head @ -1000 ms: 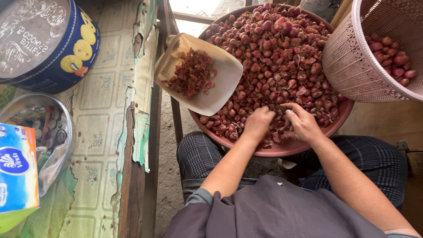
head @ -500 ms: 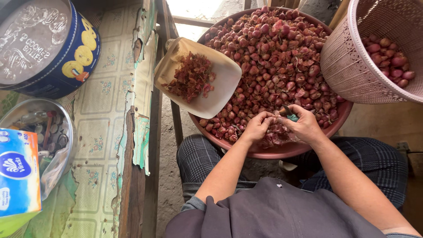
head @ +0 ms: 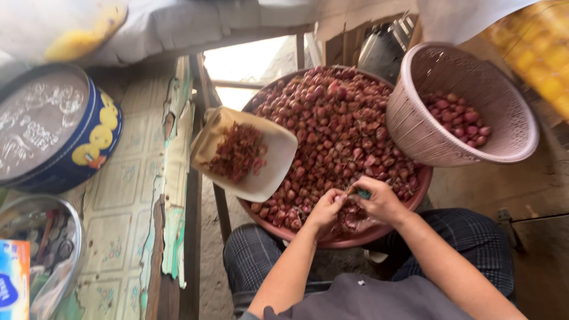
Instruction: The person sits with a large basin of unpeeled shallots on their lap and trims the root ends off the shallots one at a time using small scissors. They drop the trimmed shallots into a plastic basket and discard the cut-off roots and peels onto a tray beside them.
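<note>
Right now your left hand (head: 325,208) pinches one shallot (head: 339,199) over the big bowl's (head: 308,234) near rim while your right hand (head: 379,201) grips a small knife (head: 361,193) against it; next, trim carefully.

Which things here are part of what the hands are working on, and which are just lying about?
In use: left hand and right hand at the shallots in the big bowl; tool in the right hand; scoop of peelings; pink basket.

Lying about: blue tin, clear tub, box.
</note>
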A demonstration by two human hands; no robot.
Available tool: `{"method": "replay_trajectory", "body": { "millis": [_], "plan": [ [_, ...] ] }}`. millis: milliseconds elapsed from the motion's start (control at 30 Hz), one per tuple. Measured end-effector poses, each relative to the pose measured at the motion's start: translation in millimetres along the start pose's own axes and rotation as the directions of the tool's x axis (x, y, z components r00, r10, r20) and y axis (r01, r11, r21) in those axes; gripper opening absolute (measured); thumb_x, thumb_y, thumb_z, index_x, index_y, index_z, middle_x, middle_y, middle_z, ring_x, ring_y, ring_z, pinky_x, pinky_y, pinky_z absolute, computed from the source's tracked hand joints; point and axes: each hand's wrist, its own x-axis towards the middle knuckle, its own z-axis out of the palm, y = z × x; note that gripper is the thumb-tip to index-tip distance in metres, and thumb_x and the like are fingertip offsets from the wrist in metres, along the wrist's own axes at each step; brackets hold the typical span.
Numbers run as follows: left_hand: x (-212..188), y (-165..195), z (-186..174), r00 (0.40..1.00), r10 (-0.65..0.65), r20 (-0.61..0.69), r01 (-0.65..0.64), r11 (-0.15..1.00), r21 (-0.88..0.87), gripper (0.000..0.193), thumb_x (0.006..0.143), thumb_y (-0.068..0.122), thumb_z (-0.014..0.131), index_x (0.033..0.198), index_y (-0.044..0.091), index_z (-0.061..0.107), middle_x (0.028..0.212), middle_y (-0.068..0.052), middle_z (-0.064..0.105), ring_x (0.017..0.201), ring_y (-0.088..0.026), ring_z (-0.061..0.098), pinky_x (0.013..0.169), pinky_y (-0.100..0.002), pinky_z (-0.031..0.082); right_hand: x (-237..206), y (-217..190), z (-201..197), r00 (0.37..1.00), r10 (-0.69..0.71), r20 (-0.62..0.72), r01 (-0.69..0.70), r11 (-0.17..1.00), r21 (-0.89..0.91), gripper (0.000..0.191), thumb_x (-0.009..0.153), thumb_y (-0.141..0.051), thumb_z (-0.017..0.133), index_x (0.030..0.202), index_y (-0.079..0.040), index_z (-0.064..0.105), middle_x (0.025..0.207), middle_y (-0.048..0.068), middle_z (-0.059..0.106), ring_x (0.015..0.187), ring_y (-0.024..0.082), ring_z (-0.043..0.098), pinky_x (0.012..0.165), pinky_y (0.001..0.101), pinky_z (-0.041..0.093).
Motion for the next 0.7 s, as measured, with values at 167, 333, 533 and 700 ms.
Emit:
{"method": "replay_trajectory", "body": {
  "millis": [167,333,533,700],
  "plan": [
    [0,6,-6,0.992,-0.091,-0.087,0.083,0.992,-0.096,0.019,0.107,0.023,0.062,0.111,0.004,0.061,0.1,-0.003,0.068,0.089,-0.012,0.062,0.078,-0.027,0.052,1,-14,-2,0.998,-0.004,0.059,0.005,1.0,-0.025,0.029,0.08,-0.005,0.08,0.107,-0.003,0.068,0.095,0.009,0.066,0.087,0.021,0.066,0.078,0.0335,0.053],
    [-5,16,-3,0.96,-0.28,0.004,0.263,0.896,-0.357,0.025,0.098,0.033,0.061,0.103,0.009,0.055,0.097,-0.004,0.069,0.088,-0.019,0.072,0.072,-0.034,0.057,4,-17,-4,0.997,0.012,0.07,-0.01,0.999,-0.034,0.025,0.078,-0.006,0.081,0.102,-0.004,0.072,0.092,0.007,0.069,0.085,0.019,0.069,0.077,0.0322,0.054],
    [-6,14,2,0.995,-0.098,0.023,0.099,0.914,-0.393,0.021,0.102,0.024,0.064,0.109,0.006,0.058,0.102,-0.008,0.069,0.091,-0.019,0.07,0.082,-0.033,0.059,0,0,4,0.985,0.17,0.006,-0.169,0.981,0.097,0.015,0.088,-0.012,0.079,0.098,-0.002,0.074,0.083,0.005,0.068,0.077,0.014,0.063,0.07,0.0316,0.053],
    [5,6,9,0.991,0.053,-0.123,-0.093,0.932,-0.349,0.027,0.104,0.018,0.07,0.124,0.002,0.062,0.102,-0.005,0.067,0.088,-0.014,0.063,0.077,-0.028,0.054,1,12,12,0.984,-0.055,-0.169,0.088,0.978,0.191,0.032,0.093,-0.013,0.073,0.121,-0.002,0.065,0.104,0.001,0.068,0.096,0.008,0.061,0.082,0.0273,0.052]
  ]
}}
